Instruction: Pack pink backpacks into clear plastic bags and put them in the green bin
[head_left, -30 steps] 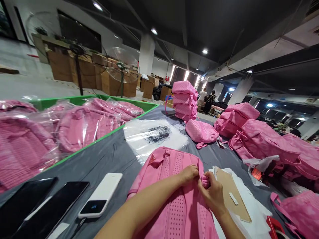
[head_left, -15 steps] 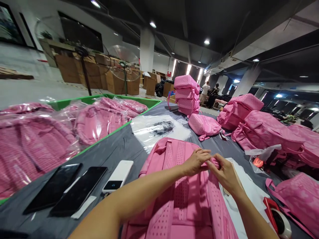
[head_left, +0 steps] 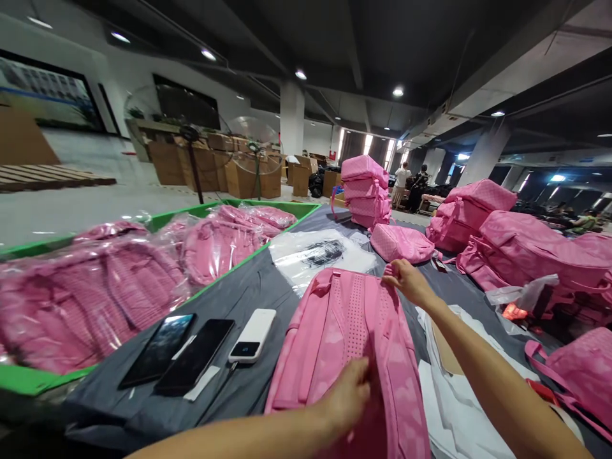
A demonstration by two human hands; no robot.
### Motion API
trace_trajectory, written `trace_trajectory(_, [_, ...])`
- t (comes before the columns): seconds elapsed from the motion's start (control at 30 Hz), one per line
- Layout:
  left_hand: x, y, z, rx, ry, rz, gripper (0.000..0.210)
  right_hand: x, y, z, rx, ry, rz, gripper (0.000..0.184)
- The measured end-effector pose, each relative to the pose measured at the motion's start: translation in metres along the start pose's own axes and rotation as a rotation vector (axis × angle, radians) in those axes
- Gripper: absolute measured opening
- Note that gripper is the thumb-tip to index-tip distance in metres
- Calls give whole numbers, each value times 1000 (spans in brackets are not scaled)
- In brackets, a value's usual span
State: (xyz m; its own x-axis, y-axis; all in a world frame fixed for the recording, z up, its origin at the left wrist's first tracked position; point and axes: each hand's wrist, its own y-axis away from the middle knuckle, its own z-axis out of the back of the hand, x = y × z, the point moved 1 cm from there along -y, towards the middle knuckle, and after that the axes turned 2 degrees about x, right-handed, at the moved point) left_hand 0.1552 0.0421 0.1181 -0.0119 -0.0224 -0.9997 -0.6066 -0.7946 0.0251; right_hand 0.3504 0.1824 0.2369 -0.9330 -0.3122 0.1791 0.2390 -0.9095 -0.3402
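A pink backpack (head_left: 329, 331) lies in front of me with its perforated back panel and straps facing up. At its upper right corner, my right hand (head_left: 404, 280) pinches the pink edge near the top. Lower down, my left hand (head_left: 347, 395) is closed against the middle of the back panel, beside the right-hand strap (head_left: 392, 357). That hand is slightly blurred, and what its fingers grip is hidden from me.
Bagged pink backpacks (head_left: 138, 274) fill a green-edged bin (head_left: 234, 268) on the left. Phones (head_left: 196, 354) and a white power bank (head_left: 252, 335) lie on the grey cloth. Clear plastic bags (head_left: 310, 255) lie beyond. More pink backpacks (head_left: 366, 191) stand stacked behind and right; white sheets (head_left: 449, 408) lie right.
My hands were together at the backpack's upper right. The left has moved down toward me over the back panel; the right has shifted up to the top corner. The view has also shifted.
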Motion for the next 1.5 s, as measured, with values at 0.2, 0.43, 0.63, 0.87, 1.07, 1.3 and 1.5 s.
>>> trace_trajectory(0.2, [-29,60,9,306,-250,148,39,-3,-29,-73,113,35,56,24])
trace_trajectory(0.43, [-65,-35,151,-522,-763,-113,38,-37,-42,-114,89,-52,46,55])
trace_trajectory(0.63, [-32,-147,199,-546,-921,-137,30,-44,-17,-135,-123,-289,135,46])
trace_trajectory(0.87, [14,-126,152,-521,-1024,-410,41,-41,41,-140,-355,-207,201,39])
trace_trajectory(1.07, [52,-79,135,-379,-1148,-365,37,-29,93,-136,-196,-34,208,34])
trace_trajectory(1.3, [56,-132,159,-152,-1229,-173,24,-36,54,-130,207,72,50,29])
trace_trajectory(1.5, [29,-155,154,-64,-1287,-85,46,-29,8,-155,263,256,-127,46])
